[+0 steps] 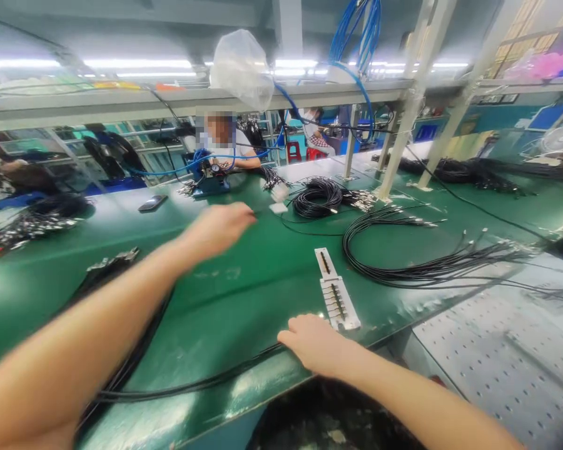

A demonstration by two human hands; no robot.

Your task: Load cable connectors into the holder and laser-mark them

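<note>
My left hand (223, 230) is raised over the green table, its fingers curled together and blurred; what they hold, if anything, is too small to tell. Close to the table's front edge, my right hand (312, 340) is closed around the end of some black cables (192, 384), which curve away to the left. Just beyond my right hand lies a white slotted fixture (338, 303) with a dark strip along it. A smaller white piece (326, 264) adjoins its far end.
Coiled black cables (316, 199) and a looped bundle (380, 269) lie at the centre and right. More cables (37, 219) and a phone (152, 203) are on the left. Across the table a person sits behind a blue device (209, 178). A perforated metal panel (497, 356) is at the lower right.
</note>
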